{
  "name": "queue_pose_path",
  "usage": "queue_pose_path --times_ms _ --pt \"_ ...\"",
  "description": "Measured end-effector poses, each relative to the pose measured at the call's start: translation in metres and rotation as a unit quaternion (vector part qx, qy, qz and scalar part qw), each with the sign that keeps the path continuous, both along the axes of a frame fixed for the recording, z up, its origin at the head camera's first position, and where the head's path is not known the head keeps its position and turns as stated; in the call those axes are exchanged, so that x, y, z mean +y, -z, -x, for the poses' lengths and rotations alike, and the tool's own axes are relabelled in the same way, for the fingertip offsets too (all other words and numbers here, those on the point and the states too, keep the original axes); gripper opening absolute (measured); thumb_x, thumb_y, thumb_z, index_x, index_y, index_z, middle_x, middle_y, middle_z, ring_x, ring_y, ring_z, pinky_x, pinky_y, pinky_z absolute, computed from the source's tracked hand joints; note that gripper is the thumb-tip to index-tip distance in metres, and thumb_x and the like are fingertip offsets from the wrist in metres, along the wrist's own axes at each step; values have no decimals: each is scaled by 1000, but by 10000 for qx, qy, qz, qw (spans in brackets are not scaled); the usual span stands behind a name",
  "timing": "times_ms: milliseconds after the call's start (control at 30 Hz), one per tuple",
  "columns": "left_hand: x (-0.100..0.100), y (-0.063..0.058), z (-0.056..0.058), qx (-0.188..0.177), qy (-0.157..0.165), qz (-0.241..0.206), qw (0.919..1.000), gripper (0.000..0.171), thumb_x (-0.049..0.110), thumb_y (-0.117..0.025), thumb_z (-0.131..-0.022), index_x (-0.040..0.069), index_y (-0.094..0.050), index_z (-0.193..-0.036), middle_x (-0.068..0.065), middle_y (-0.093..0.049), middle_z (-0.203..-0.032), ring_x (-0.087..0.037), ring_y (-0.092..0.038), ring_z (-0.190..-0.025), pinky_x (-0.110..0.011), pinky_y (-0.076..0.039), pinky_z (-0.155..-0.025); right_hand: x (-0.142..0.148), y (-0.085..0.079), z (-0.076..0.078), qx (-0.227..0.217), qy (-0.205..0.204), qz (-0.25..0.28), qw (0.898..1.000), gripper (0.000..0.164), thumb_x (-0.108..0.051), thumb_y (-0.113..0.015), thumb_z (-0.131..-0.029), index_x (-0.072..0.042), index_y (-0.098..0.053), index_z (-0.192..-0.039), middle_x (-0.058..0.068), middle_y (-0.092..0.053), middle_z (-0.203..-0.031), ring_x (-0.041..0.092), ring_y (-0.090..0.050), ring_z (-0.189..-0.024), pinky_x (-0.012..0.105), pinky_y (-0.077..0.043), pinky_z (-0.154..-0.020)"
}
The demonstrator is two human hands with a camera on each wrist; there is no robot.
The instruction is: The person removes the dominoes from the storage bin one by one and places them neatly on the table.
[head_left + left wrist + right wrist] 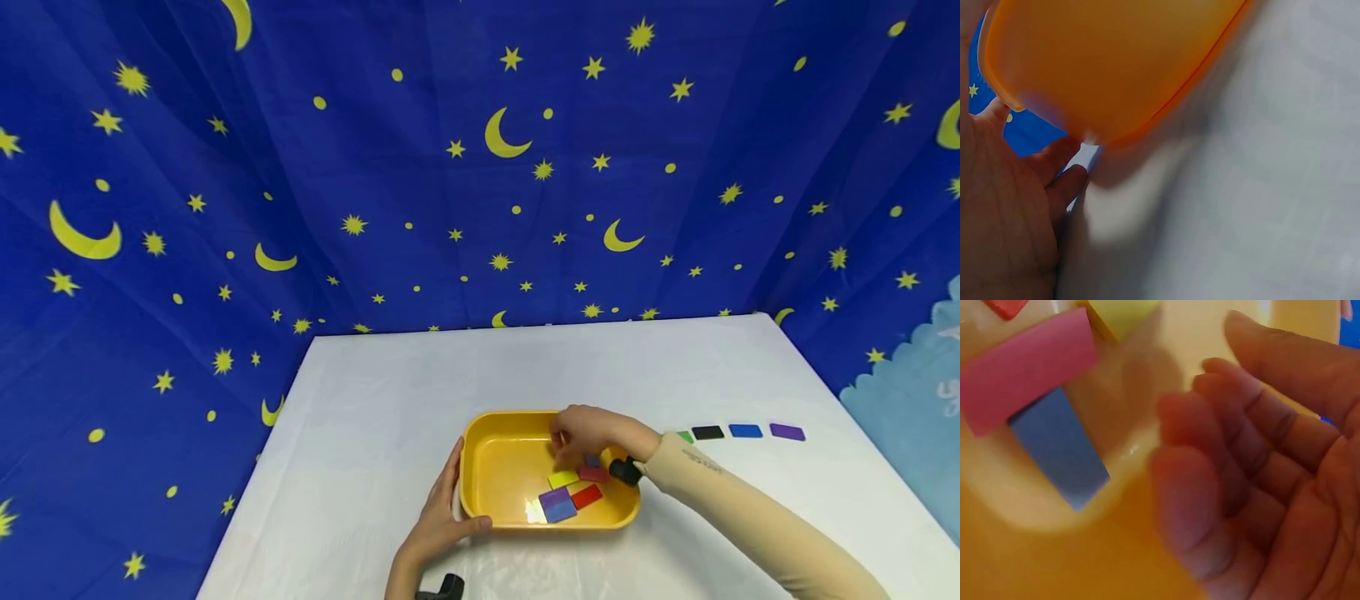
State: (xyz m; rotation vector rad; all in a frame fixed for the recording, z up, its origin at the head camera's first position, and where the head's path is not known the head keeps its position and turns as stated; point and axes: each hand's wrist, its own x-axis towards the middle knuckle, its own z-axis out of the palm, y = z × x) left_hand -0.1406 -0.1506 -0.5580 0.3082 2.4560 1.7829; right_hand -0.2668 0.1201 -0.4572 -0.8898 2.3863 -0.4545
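No text, label, brand or number could be read; 1 dark mark (pixel 702 461) stood on the right sleeve (pixel 757 527), near its end, too small to make out.

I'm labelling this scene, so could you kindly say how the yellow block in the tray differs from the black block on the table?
The yellow block lies inside the tray, while the black block lies on the table. The yellow block is in a loose cluster; the black block sits in a row. Both look rectangular.
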Motion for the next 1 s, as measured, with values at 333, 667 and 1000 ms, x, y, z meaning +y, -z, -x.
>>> queue_pose_path --times_ms 333,667,1000 --pt "0 1 0 89 92 -62 9999 113 36 -84 -70 34 -8 -153 -5 -12 -157 -29 -19 -139 -60 -17 -107 -3 10 -6 1 237 -464 9986 25 -19 -81 -76 -11 -58 -70 -2 -50 -62 13 -46 -50 26 -41 -49" --pt "-2 2 0 191 91 40 9998 113 41 -83 -70 34 -6 -153 -6 -12 -157 -31 -20 -138 -62 -18 -105 -6 19 -4 223 -166 -332 9991 30 -22 -80 -77 -13 -55 -63 -8 -43 -55 8 -40 -46 22 -34 -47" --pt "-1 -2 -1 154 115 -37 9998 112 39 -82 -71 32 -6 -154 -5 -12 -157 -30 -18 -138 -63 -17 -105 -14 23 -7 389 -328 -270 9983 29 -31 -80 -76 -17 -56 -67 -10 -46 -59 7 -43 -54 24 -37 -54"
